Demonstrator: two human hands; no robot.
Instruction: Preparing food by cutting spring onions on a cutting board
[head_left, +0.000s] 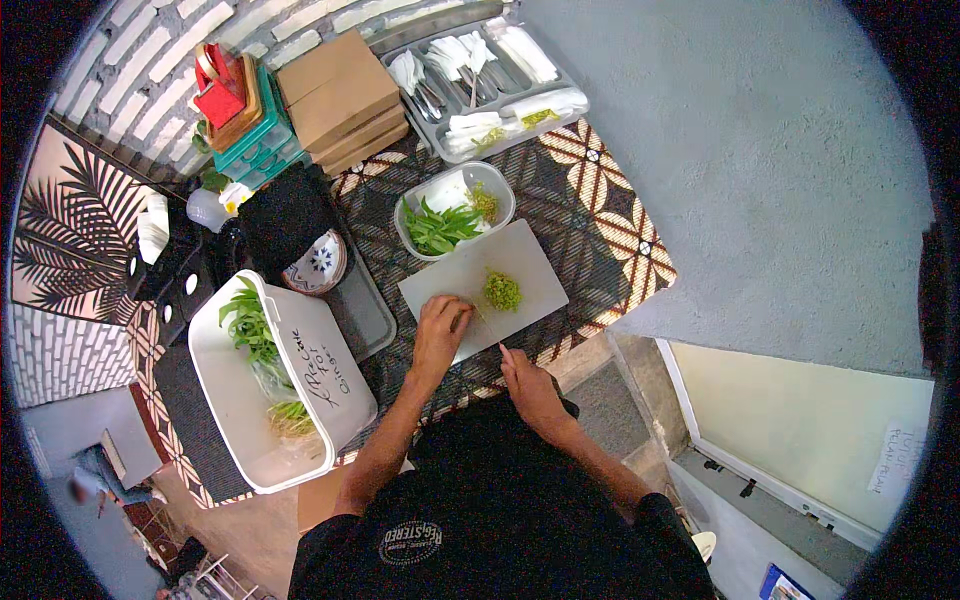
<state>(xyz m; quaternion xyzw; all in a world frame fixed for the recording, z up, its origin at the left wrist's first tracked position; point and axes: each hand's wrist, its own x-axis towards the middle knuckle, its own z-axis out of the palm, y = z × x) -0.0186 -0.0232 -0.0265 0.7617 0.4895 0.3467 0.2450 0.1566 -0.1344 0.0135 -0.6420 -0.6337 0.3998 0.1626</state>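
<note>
A white cutting board (526, 259) lies before me at the table's edge. My right hand (534, 391) grips a knife (487, 324), its thin blade pointing away from me across the board. Just left of the blade, my left hand (442, 328) rests on the board with its fingers bent down; whatever may be under the fingertips is hidden. Beyond the blade sits a small pile of finely chopped greens (502, 291). Touching the board's far side is a clear plastic tub (504, 174) with long green leaves (439, 227) and more chopped greens (484, 202) inside.
A tall white bin (346, 379) bearing handwriting stands left, holding leafy greens (251, 322) in plastic. Behind it are a grey tray (375, 322) and patterned bowls (319, 264). Cardboard boxes (337, 97) and a cutlery tray (431, 142) line the back. A person (112, 480) is far left.
</note>
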